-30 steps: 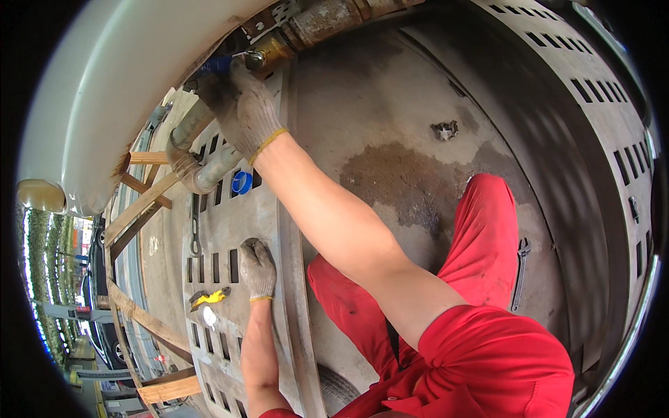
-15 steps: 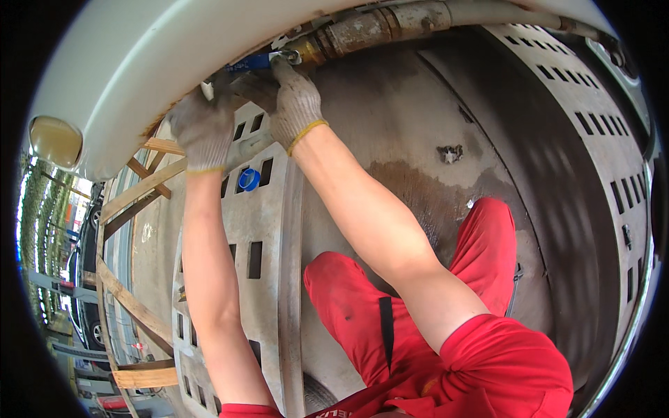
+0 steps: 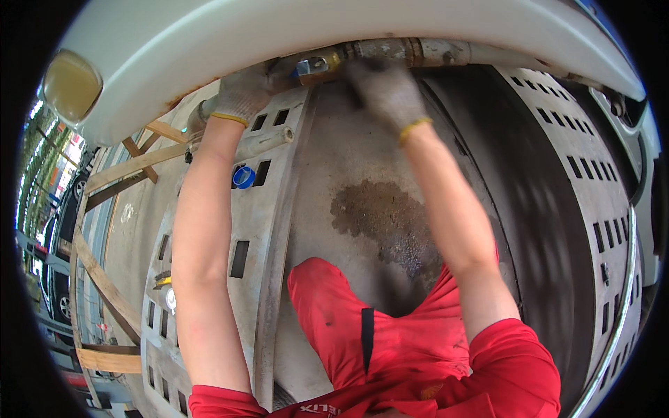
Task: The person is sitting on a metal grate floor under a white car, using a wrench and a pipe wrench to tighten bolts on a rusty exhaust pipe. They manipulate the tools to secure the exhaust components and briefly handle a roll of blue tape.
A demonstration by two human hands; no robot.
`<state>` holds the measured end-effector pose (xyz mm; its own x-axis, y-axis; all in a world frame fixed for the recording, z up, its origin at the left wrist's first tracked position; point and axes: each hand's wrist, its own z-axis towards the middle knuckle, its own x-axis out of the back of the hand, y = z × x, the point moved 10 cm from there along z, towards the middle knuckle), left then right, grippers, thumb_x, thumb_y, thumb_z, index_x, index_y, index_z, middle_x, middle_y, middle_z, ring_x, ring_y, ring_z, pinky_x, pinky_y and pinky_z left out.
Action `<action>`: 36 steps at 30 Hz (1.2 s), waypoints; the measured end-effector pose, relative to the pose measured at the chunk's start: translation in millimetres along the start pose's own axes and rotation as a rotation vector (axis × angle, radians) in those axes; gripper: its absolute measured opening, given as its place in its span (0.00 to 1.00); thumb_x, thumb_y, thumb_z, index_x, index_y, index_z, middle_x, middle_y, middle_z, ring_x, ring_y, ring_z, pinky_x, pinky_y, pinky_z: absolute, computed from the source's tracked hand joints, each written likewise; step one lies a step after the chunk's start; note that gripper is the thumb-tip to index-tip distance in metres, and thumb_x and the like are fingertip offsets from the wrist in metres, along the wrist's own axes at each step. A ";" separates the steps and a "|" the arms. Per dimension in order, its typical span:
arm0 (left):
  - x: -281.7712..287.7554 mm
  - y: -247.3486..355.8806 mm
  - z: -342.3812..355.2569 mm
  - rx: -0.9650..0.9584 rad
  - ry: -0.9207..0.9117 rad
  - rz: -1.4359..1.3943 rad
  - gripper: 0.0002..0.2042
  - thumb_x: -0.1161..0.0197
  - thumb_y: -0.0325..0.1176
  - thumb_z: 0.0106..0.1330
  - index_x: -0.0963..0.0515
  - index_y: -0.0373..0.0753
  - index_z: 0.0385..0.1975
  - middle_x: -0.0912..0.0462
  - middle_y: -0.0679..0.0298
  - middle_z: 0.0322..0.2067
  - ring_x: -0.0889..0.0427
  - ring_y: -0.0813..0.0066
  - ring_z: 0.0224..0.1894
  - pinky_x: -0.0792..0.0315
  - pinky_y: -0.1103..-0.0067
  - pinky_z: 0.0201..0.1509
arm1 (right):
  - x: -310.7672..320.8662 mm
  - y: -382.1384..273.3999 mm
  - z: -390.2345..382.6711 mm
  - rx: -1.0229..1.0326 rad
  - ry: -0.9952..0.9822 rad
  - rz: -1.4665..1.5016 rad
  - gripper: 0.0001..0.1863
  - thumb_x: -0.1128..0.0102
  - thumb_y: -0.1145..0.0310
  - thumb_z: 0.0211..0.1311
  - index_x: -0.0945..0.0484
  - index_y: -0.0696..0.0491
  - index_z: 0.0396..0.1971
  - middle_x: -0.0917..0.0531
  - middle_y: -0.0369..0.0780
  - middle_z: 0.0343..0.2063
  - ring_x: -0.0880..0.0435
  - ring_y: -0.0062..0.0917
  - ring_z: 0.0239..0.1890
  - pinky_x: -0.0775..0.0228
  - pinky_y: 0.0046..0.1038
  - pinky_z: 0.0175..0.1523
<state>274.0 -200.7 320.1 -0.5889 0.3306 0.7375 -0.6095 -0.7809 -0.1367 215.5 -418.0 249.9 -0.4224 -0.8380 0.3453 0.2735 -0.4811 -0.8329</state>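
A pipe (image 3: 442, 53) runs under the pale vehicle body panel (image 3: 334, 24). At its left end sits a brass valve (image 3: 320, 66) with a blue lever (image 3: 302, 67). My left hand (image 3: 245, 94), in a dirty knit glove with a yellow cuff, is closed at the valve's left end; its dark fingertips are partly lost in shadow. My right hand (image 3: 390, 94), gloved alike, is just right of the valve, below the pipe. Motion smears its fingers, so its grip does not show. A blue ring-shaped piece (image 3: 244, 177) lies on the slotted metal ramp (image 3: 279, 209).
A grey pipe piece (image 3: 265, 145) lies near my left wrist. Beside my left forearm is a small round white item (image 3: 170, 299). A wooden frame (image 3: 111, 268) stands at left. A wet stain (image 3: 383, 216) marks the floor, and another slotted ramp (image 3: 592, 167) stands at right.
My right hand has moved right, away from the lever to the far side of the valve. The view has shifted, and the grey pipe piece on the ramp shows more fully.
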 end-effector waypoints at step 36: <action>-7.0 12.6 -35.2 0.463 -0.010 0.147 0.21 0.50 0.48 0.80 0.15 0.40 0.50 0.13 0.41 0.45 0.16 0.37 0.49 0.21 0.52 0.54 | 48.9 -5.5 111.3 0.797 0.261 -1.178 0.21 0.39 0.50 0.70 0.15 0.44 0.55 0.13 0.47 0.50 0.14 0.49 0.51 0.20 0.48 0.56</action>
<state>251.7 -194.3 289.9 -0.6448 0.1958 0.7388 -0.2188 -0.9735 0.0669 289.5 -485.0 319.5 -0.8563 0.1674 0.4886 0.0248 -0.9316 0.3627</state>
